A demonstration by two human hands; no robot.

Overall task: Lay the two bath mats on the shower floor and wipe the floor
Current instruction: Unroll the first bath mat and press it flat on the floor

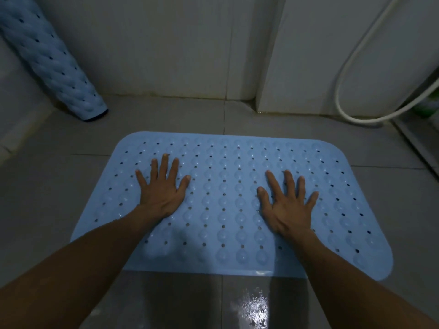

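Both bare forearms reach forward from the lower corners of the frame, with palms down on the flat bath mat (228,198), which lies spread on the grey tiled shower floor (59,181) at the frame's centre. The left hand (161,188) rests on the mat's left half, fingers straight and splayed, thumb pointing inward. The right hand (286,204) presses the right half the same way, fingers spread flat and holding nothing. The rolled bath mat (54,60) leans against the wall at upper left, its lower end on the floor. A white shower hose (342,77) loops down at upper right. Wet tile glistens at the bottom centre.
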